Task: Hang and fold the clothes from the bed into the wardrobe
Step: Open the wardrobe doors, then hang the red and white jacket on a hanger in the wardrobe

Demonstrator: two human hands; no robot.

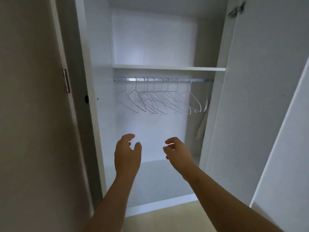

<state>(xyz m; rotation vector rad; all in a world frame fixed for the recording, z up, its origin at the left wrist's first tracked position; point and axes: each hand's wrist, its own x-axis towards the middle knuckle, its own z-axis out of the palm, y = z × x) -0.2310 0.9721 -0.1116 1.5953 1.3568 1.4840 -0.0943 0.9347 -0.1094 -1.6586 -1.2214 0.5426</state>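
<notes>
Visitor: How far along is the hanging and folding?

Watcher: Barely begun, by my judgement. The wardrobe (98, 47) has its doors open, and the rail (184, 79) carries a row of wire hangers (155, 99), each of them without a garment.

Visitor: Is anything put away at all?

Watcher: Below the rail's right end a pale cloth (201, 128) hangs against the side wall. It is too dim to say what it is, or whether it belongs to the job. A shelf (168, 67) sits just above the rail and looks a likely place for folded things.

Visitor: And the hands?

Watcher: Both are raised well below the rail. The left hand (127, 154) is beneath its left half and the right hand (177, 151) beneath its middle, the two apart from each other. The fingers of each are loosely curled with the thumb standing off, and they hold nothing and touch nothing.

Visitor: Where are the clothes, then?

Watcher: Out of view, and so is the bed. Nearly everything seems left to do: fetch the garments, put some on hangers under the rail, and fold the rest.
</notes>
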